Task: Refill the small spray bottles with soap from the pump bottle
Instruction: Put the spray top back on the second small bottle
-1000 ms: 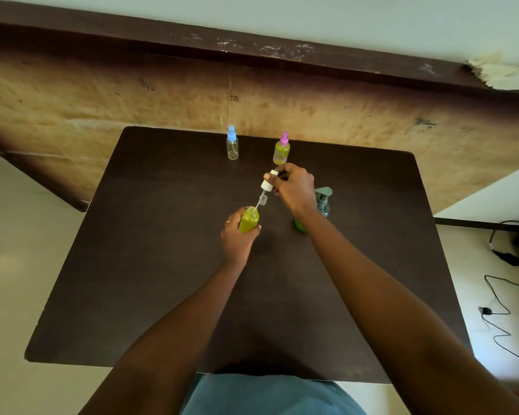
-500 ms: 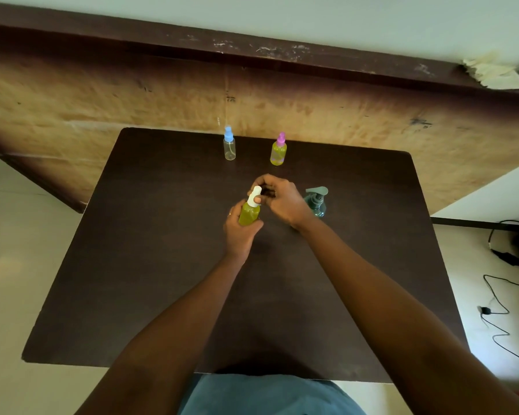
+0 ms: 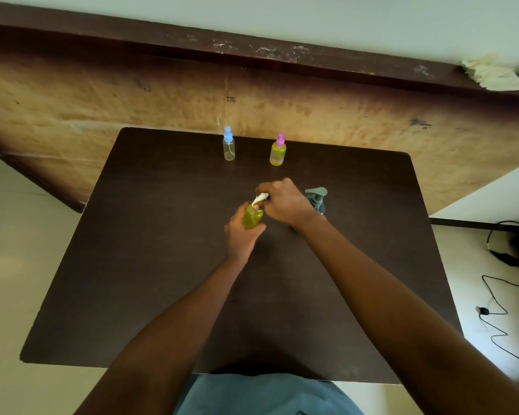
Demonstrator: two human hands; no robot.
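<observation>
From the head camera, I am holding a small spray bottle in my left hand, above the middle of the dark bench. My left fingers are wrapping closed around its lower body, and the bottle is tilting a little to the right. My right hand is sitting over the top, its fingers pinching shut on the white spray cap; I judge I am screwing the cap onto the neck.

The bottle looks like thin clear plastic, a small round cylinder full of yellow-green soap. I expect it to feel light but squeezable, so the safe hold is low on the body with gentle pressure, while the ribbed cap takes the twisting. Any soap on the outside would make it slippery.

The pump bottle is standing just beside my right wrist, its grey-green pump head showing, the rest being hidden by my hand. At the far edge of the bench a blue-capped bottle is standing upright and looks empty, clear all through. Near it, a pink-capped bottle is standing upright and looks full of the same yellow-green liquid. The bench top is looking matte and smooth.
</observation>
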